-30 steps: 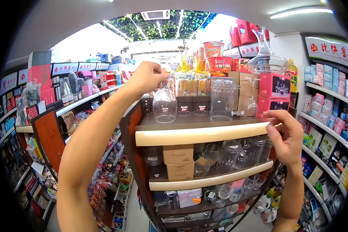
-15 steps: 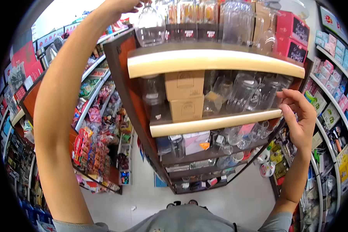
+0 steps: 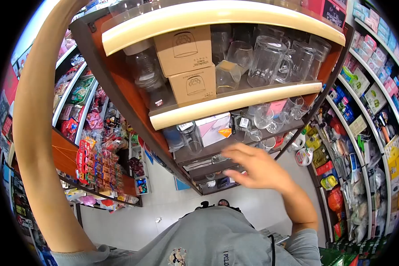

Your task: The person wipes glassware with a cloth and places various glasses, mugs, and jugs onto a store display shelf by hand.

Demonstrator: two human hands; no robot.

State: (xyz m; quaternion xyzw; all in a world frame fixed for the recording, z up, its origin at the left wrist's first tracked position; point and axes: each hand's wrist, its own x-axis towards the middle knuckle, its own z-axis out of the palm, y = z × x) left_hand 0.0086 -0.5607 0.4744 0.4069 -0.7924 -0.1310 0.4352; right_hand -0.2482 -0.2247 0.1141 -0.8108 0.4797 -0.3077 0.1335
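My right hand (image 3: 259, 168) hovers in front of the lower shelves, its thumb and fingers apart and nothing between them. Behind it stand a white and pink box (image 3: 213, 128), a clear drinking glass (image 3: 190, 138) and several small glass cups. My left arm reaches up along the left side, and its hand is beyond the top edge of the view. On the shelf above my right hand are two stacked brown cardboard boxes (image 3: 193, 84), a glass mug (image 3: 266, 62) with a handle, and an angular glass (image 3: 228, 76).
Cream-coloured shelf edging (image 3: 226, 17) curves across the front of the unit. Racks of bagged goods (image 3: 99, 164) stand to the left. On the right are curved shelves with packaged items (image 3: 368, 95). A pale tiled floor (image 3: 150, 208) lies below.
My right hand has come down and left from the shelf's right end. My left hand has gone out of view at the top. The view has tilted down, bringing the shelves closer.
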